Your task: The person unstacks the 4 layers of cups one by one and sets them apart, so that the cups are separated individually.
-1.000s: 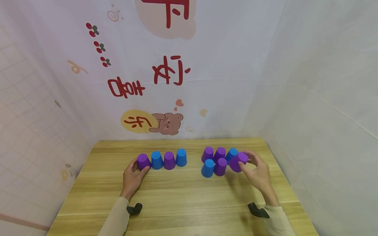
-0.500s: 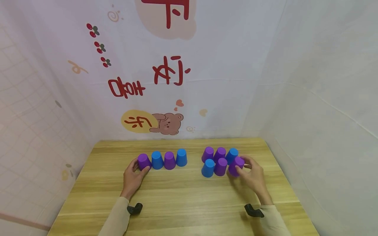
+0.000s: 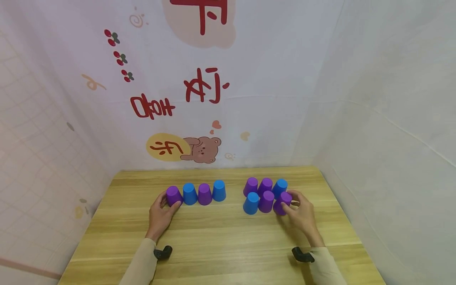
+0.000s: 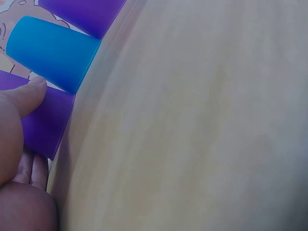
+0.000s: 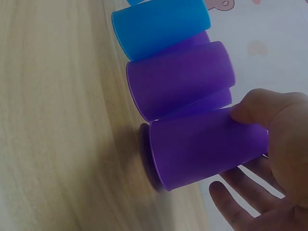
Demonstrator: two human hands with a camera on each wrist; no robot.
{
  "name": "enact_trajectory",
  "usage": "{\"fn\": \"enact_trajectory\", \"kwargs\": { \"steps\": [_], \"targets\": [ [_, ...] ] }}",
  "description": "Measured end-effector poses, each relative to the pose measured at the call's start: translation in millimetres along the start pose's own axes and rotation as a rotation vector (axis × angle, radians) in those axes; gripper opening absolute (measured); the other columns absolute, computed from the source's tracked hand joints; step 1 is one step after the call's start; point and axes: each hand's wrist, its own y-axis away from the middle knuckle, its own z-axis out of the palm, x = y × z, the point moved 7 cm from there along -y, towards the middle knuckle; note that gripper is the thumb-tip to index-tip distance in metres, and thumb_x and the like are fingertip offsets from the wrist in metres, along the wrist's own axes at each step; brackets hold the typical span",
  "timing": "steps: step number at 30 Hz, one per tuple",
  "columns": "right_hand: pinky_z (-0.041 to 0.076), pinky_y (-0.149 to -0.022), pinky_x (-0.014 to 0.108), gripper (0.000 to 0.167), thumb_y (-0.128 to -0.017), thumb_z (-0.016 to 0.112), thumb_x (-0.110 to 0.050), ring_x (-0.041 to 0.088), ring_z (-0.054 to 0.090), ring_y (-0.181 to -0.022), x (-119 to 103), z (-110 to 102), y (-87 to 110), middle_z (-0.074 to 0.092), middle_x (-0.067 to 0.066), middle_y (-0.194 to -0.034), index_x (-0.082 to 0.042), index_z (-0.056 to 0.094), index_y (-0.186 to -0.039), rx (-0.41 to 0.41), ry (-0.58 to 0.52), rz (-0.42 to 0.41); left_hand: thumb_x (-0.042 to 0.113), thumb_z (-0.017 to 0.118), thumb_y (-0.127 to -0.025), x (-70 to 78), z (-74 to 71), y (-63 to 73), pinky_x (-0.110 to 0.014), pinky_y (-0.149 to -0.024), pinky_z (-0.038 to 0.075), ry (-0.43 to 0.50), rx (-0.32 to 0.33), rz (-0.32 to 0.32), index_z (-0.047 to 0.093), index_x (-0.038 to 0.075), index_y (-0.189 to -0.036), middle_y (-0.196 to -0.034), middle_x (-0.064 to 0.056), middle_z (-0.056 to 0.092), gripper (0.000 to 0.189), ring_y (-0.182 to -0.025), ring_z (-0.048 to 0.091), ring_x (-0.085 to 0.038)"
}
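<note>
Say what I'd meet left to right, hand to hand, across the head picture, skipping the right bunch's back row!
Left hand, purple cup, blue cup, second purple cup, second blue cup, third blue cup, third purple cup, fourth purple cup, right hand.

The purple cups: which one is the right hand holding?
The rightmost purple cup, at the front row's right end; the right hand pinches only that one.

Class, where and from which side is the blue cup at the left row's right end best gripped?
Probably by the upper wall of the blue cup, thumb in front and fingers behind, coming from the right: it stands narrow end up, a purple cup crowds its left, and bare table lies to its right.
</note>
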Motion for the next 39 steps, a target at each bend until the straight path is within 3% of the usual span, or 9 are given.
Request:
{"fn": "enact_trajectory", "kwargs": {
  "steps": [39],
  "targets": [
    [0.071, -0.097, 0.059, 0.050, -0.093, 0.089, 0.003, 0.050, 0.079, -0.117, -1.5, 5.2, -3.1, 0.077, 0.029, -0.133, 0.006, 0.068, -0.139, -0.007, -0.005, -0.013, 0.020, 0.087, -0.102, 2.0, -0.6, 0.9, -0.056, -0.132, 0.049, 0.027, -0.020, -0.005, 0.050, -0.002, -0.165, -0.163, -0.033, 0.060, 0.077, -0.152, 0.061, -0.048]
  ]
}}
